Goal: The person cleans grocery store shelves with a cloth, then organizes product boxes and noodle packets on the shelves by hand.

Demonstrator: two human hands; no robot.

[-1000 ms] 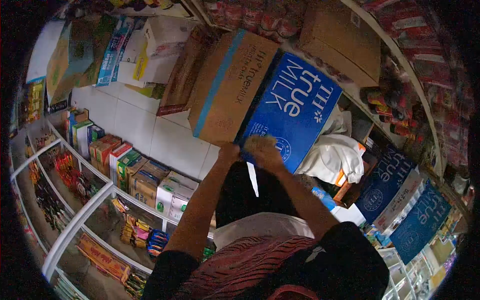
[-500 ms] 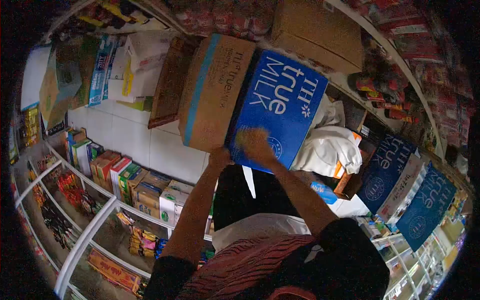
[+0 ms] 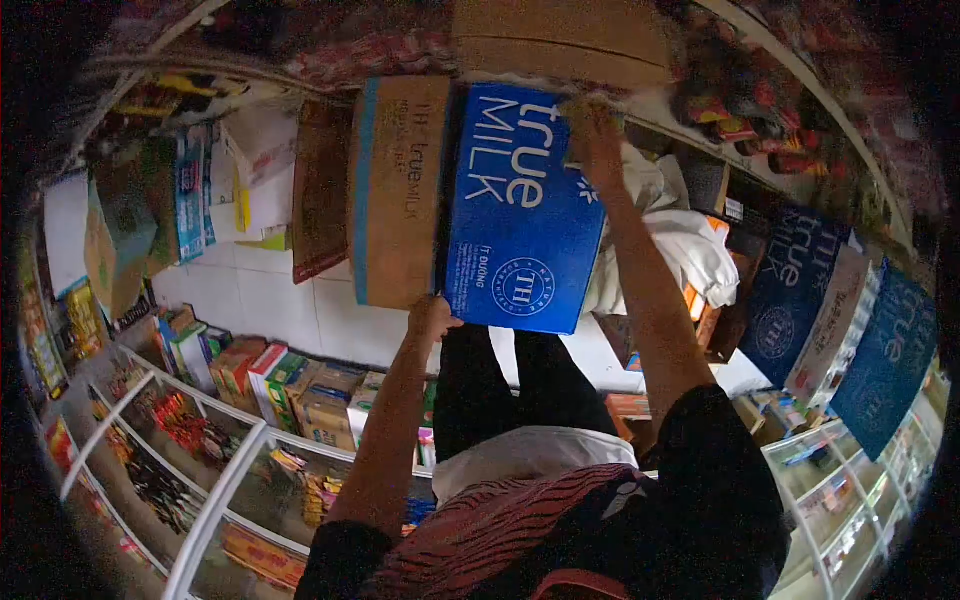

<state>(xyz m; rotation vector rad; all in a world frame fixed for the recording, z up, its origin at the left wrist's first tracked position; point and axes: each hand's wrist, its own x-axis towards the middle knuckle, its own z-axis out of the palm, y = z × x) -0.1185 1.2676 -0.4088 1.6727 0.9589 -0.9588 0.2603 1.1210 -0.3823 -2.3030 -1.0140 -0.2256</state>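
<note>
A large carton in the middle has a blue printed face (image 3: 500, 235) reading "true MILK" and a brown cardboard side (image 3: 400, 190) with a light blue stripe. My left hand (image 3: 432, 318) is closed on the carton's lower edge, where the brown and blue faces meet. At the upper right corner of the blue face my right hand (image 3: 592, 130) reaches over the top edge; its fingers are blurred. White plastic bags (image 3: 690, 250) lie just right of the carton.
More blue milk cartons (image 3: 790, 300) stand at the right. Another brown box (image 3: 560, 40) is behind the carton. Shelves with a white frame (image 3: 225, 480) hold packets at the lower left. Several boxes (image 3: 320, 400) line the floor, near white tiles (image 3: 330, 320).
My right hand has moved from the lower part of the blue face up to its upper right corner. The carton appears more upright in view, and the camera view has shifted.
</note>
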